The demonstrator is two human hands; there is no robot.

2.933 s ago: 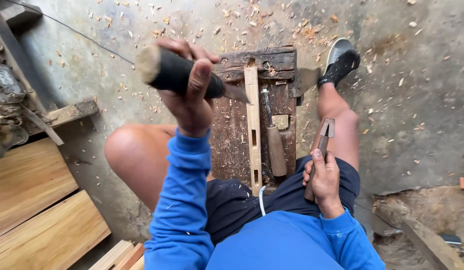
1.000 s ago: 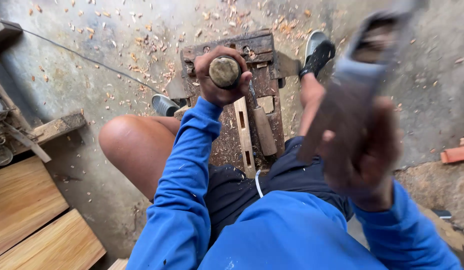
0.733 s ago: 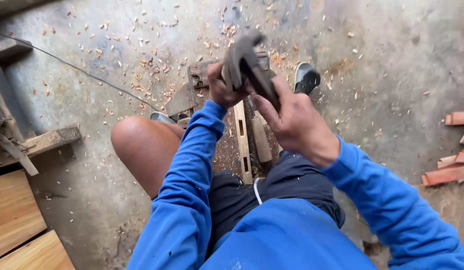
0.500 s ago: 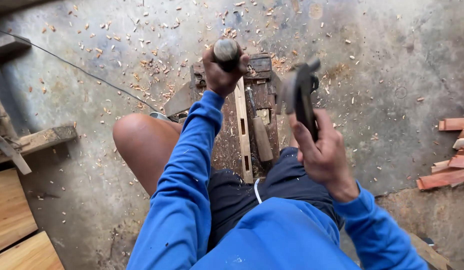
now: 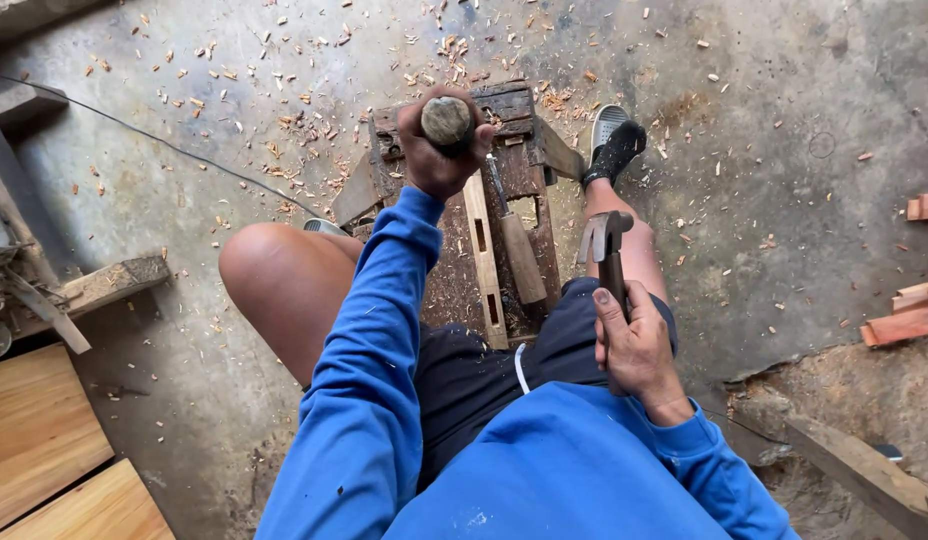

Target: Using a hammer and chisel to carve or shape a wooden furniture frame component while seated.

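Observation:
I sit astride a dark wooden bench with a pale wooden strip lying along it; the strip has rectangular slots cut in it. My left hand is shut on a chisel, held upright over the far end of the strip, its round worn butt facing up. My right hand grips a claw hammer by its handle, lowered beside my right thigh with the head pointing away. A second chisel with a wooden handle lies on the bench next to the strip.
Wood chips litter the concrete floor. Light wooden boards lie at the lower left, a timber offcut beside them. Reddish wood pieces lie at the right edge, a plank at lower right. A thin cable crosses the floor.
My right hand swung the hammer up high, brought it down onto the chisel butt, then drew it back and lowered it beside my thigh. My left hand stayed on the chisel.

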